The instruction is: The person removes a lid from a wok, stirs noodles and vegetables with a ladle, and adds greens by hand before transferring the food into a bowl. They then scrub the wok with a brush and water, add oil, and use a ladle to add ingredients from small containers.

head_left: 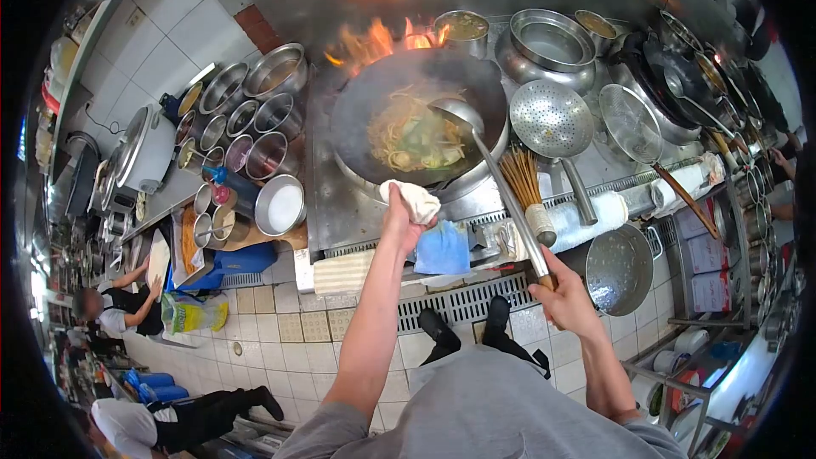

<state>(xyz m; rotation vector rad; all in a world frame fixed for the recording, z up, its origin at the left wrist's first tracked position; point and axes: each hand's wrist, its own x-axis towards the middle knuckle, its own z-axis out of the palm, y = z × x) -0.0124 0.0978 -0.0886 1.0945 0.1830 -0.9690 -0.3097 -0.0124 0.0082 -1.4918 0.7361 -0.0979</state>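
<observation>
A large dark wok sits on the stove with steaming noodles and pale pieces in it. Flames rise behind its far rim. My left hand is closed on a folded white cloth at the wok's near edge. My right hand grips the wooden end of a long metal ladle, whose bowl is inside the wok, over the right part of the food. A bamboo brush lies just right of the ladle's shaft.
Metal bowls and a bowl of white contents stand at left. A perforated strainer and wire skimmer lie at right. A blue cloth hangs at the stove's front. Two people are at lower left.
</observation>
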